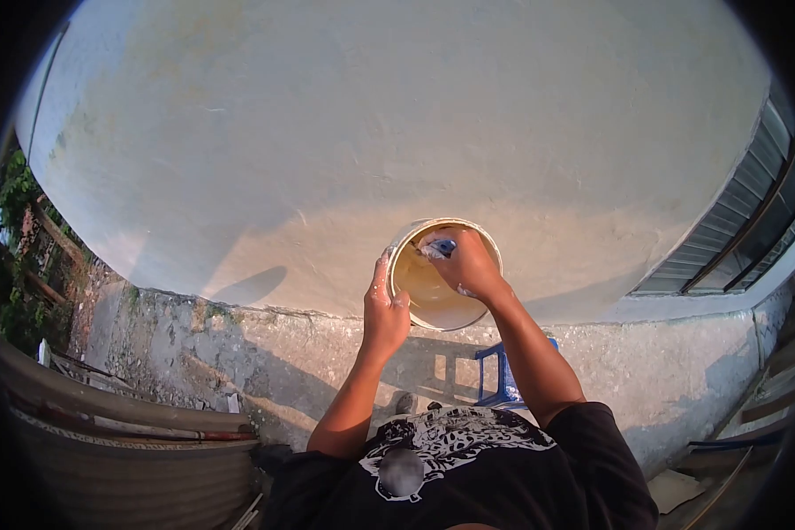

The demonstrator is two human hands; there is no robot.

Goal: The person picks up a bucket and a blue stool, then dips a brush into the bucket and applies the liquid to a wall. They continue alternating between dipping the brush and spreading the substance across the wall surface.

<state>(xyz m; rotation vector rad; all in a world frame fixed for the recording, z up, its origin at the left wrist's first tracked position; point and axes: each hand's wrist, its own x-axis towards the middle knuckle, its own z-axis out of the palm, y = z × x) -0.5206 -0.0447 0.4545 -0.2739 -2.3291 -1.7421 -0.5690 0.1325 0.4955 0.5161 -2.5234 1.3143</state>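
My left hand point(387, 305) grips the left side of a round bucket point(394, 261), fingers along the outer wall and thumb by the rim. White paint is spattered on these fingers. Held out in front of my body, the bucket has a pale yellowish inside with whitish stuff at the bottom. My right hand point(475, 267) reaches over the right rim and is closed on a small blue tool point(443, 248) smeared with white paint. That tool sits inside the bucket near the far wall; its kind I cannot tell, as my fingers cover part of it.
A large pale wall point(397, 115) rises ahead, with a louvred window point(729, 221) at right. Below runs a rough concrete ledge point(283, 353). A blue plastic stool point(502, 375) stands beneath my right forearm. Corrugated sheets point(124, 468) lie at left, boards at lower right.
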